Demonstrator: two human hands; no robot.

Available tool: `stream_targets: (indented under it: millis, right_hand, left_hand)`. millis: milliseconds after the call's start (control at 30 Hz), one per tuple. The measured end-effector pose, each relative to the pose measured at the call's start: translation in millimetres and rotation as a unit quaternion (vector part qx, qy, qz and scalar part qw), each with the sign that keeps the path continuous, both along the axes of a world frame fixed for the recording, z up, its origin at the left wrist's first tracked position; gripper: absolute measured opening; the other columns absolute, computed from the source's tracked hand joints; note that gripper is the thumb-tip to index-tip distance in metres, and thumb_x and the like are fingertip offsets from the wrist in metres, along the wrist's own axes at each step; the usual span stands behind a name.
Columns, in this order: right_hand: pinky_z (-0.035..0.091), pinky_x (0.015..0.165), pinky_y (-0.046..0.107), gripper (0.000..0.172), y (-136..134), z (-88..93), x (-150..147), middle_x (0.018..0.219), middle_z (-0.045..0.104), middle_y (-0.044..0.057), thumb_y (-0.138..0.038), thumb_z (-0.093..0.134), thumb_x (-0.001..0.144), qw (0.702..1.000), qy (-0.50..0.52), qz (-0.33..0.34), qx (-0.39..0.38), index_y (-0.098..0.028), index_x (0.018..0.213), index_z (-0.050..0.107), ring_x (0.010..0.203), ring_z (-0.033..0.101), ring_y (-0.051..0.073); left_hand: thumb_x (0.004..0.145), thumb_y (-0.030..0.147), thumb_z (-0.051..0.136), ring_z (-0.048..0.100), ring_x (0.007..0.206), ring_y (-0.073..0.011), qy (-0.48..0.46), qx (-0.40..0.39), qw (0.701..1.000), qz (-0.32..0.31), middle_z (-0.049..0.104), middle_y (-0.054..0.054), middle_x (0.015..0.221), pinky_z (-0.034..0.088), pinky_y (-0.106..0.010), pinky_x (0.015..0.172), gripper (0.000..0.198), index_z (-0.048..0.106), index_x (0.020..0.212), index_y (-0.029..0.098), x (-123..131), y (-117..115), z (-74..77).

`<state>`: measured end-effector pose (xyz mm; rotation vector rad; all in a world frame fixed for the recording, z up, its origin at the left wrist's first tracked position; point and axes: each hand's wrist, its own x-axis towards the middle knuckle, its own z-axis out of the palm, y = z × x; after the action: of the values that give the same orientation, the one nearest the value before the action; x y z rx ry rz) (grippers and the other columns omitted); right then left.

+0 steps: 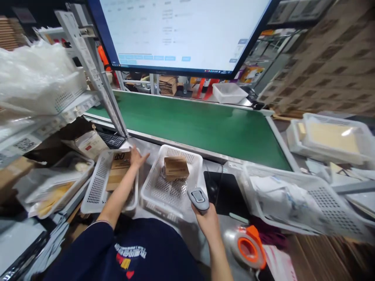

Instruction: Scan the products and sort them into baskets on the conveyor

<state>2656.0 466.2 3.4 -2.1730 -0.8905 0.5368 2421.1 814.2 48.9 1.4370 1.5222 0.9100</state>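
My left hand (136,159) is over the far right corner of a white perforated basket (88,201), fingers spread and thumb pointing right. Flat brown cardboard (118,171) with dark print lies in that basket, just left of the hand; whether they touch I cannot tell. A grey handheld barcode scanner (198,198) is gripped in my right hand (209,220), its head tilted up over the near right rim of a second white basket (150,187). Inside this second basket rests a small brown cardboard box (176,168).
Behind the baskets runs a green conveyor belt (187,121), under a large monitor (181,35). To the right are a black mat (228,191), an orange tape dispenser (249,248) and a basket of white bags (284,195). A metal post (96,74) stands at left.
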Motion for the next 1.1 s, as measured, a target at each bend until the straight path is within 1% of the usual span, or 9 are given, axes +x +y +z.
stream_targets:
  millis: [100,233,367,533,667,800,900,1000,1100]
  right_hand:
    - [0.057,0.088,0.044,0.038,14,14.9,-10,0.111,0.068,0.014,-0.055,0.063,0.088,0.999,0.0,0.048,-0.025,-0.022,0.105,0.066,0.106,0.072,0.036]
    - [0.054,0.086,0.038,0.023,40,49.7,-27,0.117,0.064,0.011,-0.041,0.064,0.093,0.987,-0.017,0.151,-0.053,-0.023,0.107,0.063,0.106,0.07,0.03]
    - [0.05,0.087,0.036,0.018,63,88.4,-44,0.12,0.062,0.01,-0.022,0.064,0.09,0.966,-0.043,0.243,-0.08,-0.022,0.108,0.061,0.108,0.067,0.028]
    - [0.047,0.081,0.035,0.03,88,132.7,-67,0.133,0.058,0.009,-0.019,0.063,0.087,0.935,-0.09,0.332,-0.088,-0.021,0.117,0.061,0.097,0.066,0.023]
    - [0.048,0.078,0.036,0.038,97,151.4,-79,0.14,0.055,0.011,-0.02,0.064,0.085,0.92,-0.114,0.363,-0.092,-0.02,0.123,0.062,0.089,0.065,0.022]
    - [0.052,0.082,0.035,0.041,68,144.1,-69,0.137,0.055,0.012,-0.017,0.066,0.079,0.938,-0.062,0.338,-0.047,-0.02,0.12,0.061,0.096,0.066,0.024]
    - [0.055,0.091,0.036,0.038,26,120.0,-46,0.132,0.059,0.012,-0.019,0.065,0.079,0.966,0.012,0.258,0.036,-0.021,0.117,0.063,0.108,0.067,0.026]
    - [0.058,0.096,0.041,0.038,-16,84.5,-23,0.128,0.065,0.012,-0.032,0.067,0.083,0.987,0.082,0.114,0.081,-0.022,0.119,0.065,0.11,0.069,0.029]
    - [0.059,0.098,0.049,0.047,-42,46.2,-11,0.121,0.072,0.014,-0.048,0.072,0.081,0.99,0.128,-0.016,0.062,-0.021,0.118,0.065,0.109,0.072,0.035]
  left_hand:
    - [0.062,0.027,0.096,-0.014,0.159,-0.0698,0.111,-0.01,0.989,0.093,-0.019,-0.047,0.173,0.037,-0.077,0.116,0.115,0.034,0.155,0.001,-61,15,1.4]
    - [0.062,0.038,0.098,0.021,0.152,-0.075,0.269,-0.046,0.954,0.122,0.023,-0.052,0.163,0.034,-0.084,0.111,0.124,0.03,0.157,-0.003,-94,14,-18.1]
    - [0.063,0.039,0.099,0.027,0.157,-0.0602,0.32,0.042,0.942,0.088,0.029,-0.04,0.167,0.014,-0.076,0.127,0.131,0.026,0.166,0.007,-88,3,-18.9]
    - [0.068,0.05,0.094,0.014,0.165,-0.0532,0.388,0.231,0.891,0.044,0.013,-0.035,0.178,0.008,-0.07,0.133,0.125,0.028,0.166,0.01,-64,-37,14.3]
    - [0.071,0.057,0.09,0.015,0.167,-0.0503,0.367,0.243,0.898,0.01,0.02,-0.031,0.178,0.011,-0.069,0.134,0.111,0.037,0.159,0.016,-37,-82,39.3]
    - [0.055,0.056,0.096,0.024,0.166,-0.0476,0.234,0.223,0.946,0.003,0.028,-0.026,0.175,0.022,-0.066,0.136,0.127,0.032,0.158,0.022,-24,-113,41.9]
    - [0.055,0.058,0.087,0.054,0.149,-0.04,-0.009,0.064,0.997,-0.037,0.048,-0.02,0.16,0.05,-0.058,0.121,0.12,0.027,0.154,0.029,-25,-123,29.9]
    - [0.056,0.055,0.078,0.072,0.124,-0.0333,-0.166,-0.132,0.975,-0.065,0.065,-0.012,0.136,0.064,-0.047,0.096,0.102,0.034,0.144,0.032,-27,-129,14.2]
    - [0.056,0.053,0.075,0.075,0.113,-0.0322,-0.17,-0.22,0.958,-0.068,0.071,-0.009,0.12,0.063,-0.043,0.084,0.087,0.044,0.134,0.03,-25,-137,0.5]
